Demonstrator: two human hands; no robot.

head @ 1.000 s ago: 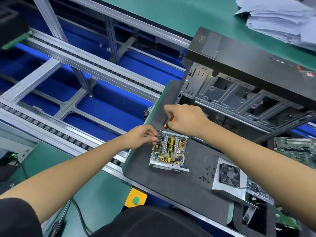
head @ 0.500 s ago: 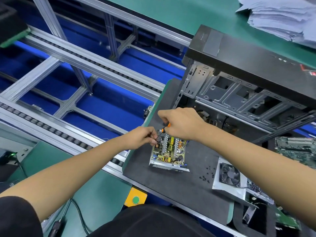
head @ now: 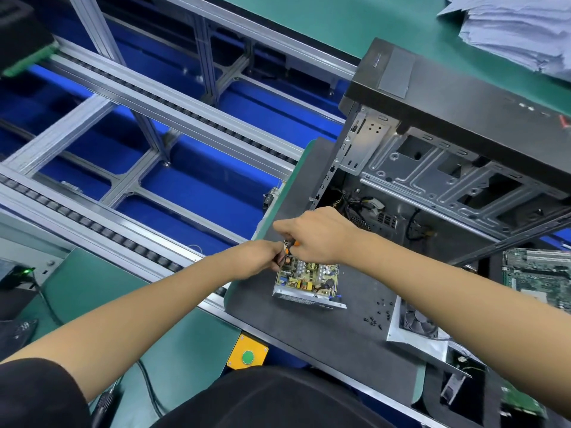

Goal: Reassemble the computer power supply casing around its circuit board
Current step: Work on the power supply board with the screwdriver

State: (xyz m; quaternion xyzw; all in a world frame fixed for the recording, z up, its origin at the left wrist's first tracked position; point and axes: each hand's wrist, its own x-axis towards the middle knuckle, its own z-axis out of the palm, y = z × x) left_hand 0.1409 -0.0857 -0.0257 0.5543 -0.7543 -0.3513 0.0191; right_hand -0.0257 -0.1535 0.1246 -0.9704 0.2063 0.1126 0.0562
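Two hands are meeting at the far left corner of the board (head: 309,278), which is sitting in its open metal tray on the dark mat (head: 324,341). Right hand (head: 315,234) is gripping an orange-handled screwdriver (head: 289,246). Left hand (head: 261,257) is pinching at the same corner; what it pinches is hidden. Fan cover (head: 415,322) is lying nearby, loose screws (head: 378,315) between.
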